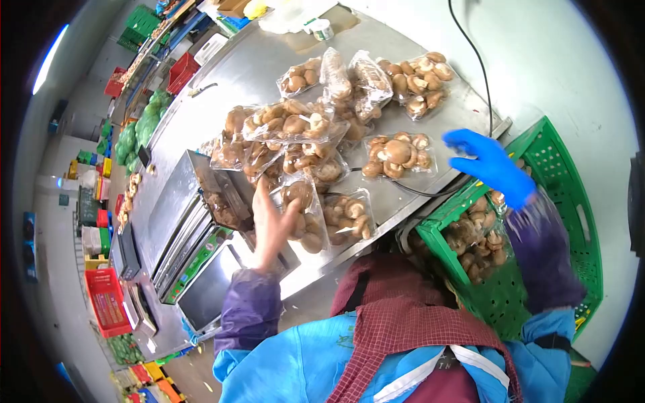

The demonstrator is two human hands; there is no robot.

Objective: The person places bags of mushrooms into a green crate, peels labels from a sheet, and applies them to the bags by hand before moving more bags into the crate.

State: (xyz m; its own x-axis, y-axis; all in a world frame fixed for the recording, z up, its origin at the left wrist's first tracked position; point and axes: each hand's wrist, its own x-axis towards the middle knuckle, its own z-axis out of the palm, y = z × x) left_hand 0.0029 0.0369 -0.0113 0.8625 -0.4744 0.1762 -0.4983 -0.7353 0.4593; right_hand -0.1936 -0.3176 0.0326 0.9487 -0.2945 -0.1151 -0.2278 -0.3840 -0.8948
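My left hand (pixel 270 220), bare, reaches over the steel table with thumb and fingers apart. Its thumb overlaps a clear bag of brown mushrooms (pixel 310 225) in this view. Just beyond its fingertips lies a pile of bagged mushrooms (pixel 292 127). Another mushroom pack (pixel 349 215) sits near the table's front edge, right of that hand. My right hand (pixel 494 168), in a blue glove, hovers by the corner of a green crate (pixel 547 144), fingers stretched and apart, holding nothing. More mushroom packs (pixel 477 235) lie inside the crate. The nearest pack on the table (pixel 398 154) is left of the glove.
A metal machine (pixel 185 221) with a dark panel stands at the left on the steel table (pixel 201 114). A black cable (pixel 470 47) runs down the wall and along the table. Red crates (pixel 107 302) and green net bags (pixel 138 138) are farther left.
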